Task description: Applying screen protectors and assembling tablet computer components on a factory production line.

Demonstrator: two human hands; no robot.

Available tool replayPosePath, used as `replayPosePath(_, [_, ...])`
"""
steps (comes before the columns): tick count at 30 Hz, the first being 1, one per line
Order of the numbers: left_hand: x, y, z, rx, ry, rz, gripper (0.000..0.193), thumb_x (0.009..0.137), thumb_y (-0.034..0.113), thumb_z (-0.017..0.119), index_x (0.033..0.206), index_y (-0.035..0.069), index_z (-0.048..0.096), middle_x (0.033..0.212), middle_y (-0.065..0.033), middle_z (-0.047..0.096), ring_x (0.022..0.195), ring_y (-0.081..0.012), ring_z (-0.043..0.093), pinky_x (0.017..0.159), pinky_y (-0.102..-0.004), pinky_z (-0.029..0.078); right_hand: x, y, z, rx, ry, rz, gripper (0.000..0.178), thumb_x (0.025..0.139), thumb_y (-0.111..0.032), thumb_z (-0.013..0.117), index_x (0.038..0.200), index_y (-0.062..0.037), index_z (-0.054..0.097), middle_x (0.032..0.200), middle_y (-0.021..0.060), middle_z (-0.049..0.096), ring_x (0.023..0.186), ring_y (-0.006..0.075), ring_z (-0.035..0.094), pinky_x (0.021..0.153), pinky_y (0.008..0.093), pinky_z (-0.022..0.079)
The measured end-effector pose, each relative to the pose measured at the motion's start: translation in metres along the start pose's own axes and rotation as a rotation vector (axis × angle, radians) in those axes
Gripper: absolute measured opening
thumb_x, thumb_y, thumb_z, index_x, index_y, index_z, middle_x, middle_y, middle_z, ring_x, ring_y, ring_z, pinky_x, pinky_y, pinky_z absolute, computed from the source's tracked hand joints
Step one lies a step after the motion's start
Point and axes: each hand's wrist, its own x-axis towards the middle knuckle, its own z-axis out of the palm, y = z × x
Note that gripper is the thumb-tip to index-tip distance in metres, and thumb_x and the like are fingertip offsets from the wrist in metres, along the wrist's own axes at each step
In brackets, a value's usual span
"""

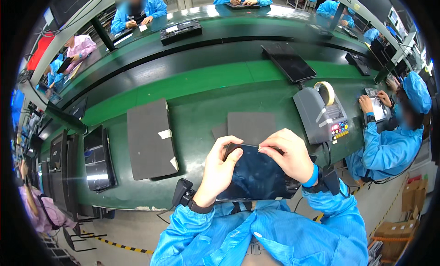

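A dark, glossy tablet (260, 176) is held tilted close to my body, over the near edge of the green workbench. My left hand (217, 167) is closed around its upper left corner, with the thumb bent over the edge. At the tablet's far edge, my right hand (288, 156) makes a pinch with thumb and forefinger. Whatever lies between those fingertips is too small to make out. Just beyond both hands, dark grey foam sheets (250, 123) lie flat on the bench.
An automatic tape dispenser (316, 115) with a tape roll (326, 93) stands to the right. Another tablet (293, 64) lies behind it. Leftward are a thick grey foam-covered stack (149, 144) and stacked glossy panels (97, 160). A co-worker (389, 142) sits at right; several others work across the bench.
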Motion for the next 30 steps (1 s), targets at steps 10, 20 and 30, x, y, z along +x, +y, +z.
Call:
replayPosePath(10, [-0.025,0.005,0.007,-0.021,0.061,0.021,0.024,0.089,0.001,0.059,0.111,0.004,0.053,0.098,-0.0007,0.055,0.083,-0.0057,0.049,0.071,-0.02,0.042,-0.008,-0.006,-0.003,0.056,-0.274,0.146,0.021,0.081,-0.024,0.068,0.084,-0.004,0.062,0.077,0.0104,0.061,0.076,0.0283,0.057,0.07,0.0371,0.044])
replayPosePath(20, [-0.018,0.14,-0.067,0.318,0.435,0.418,0.018,0.094,0.021,0.058,0.11,0.014,0.056,0.087,0.0095,0.053,0.067,0.0002,0.045,0.058,-0.015,0.034,-0.115,0.024,-0.074,0.275,0.915,0.089,0.016,0.09,-0.005,0.042,0.079,0.0021,0.051,0.078,0.0108,0.053,0.073,0.0178,0.05,0.065,0.0275,0.042])
replayPosePath(30, [0.203,0.1,-0.208,0.162,0.555,-0.096,0.038,0.09,0.026,0.062,0.117,0.0,0.056,0.11,-0.0108,0.061,0.095,-0.0195,0.058,0.084,-0.0344,0.047,-0.163,0.105,0.032,-0.29,0.537,0.628,0.008,0.084,-0.006,0.055,0.076,-0.0044,0.056,0.074,0.0096,0.056,0.067,0.0287,0.053,0.061,0.0383,0.041])
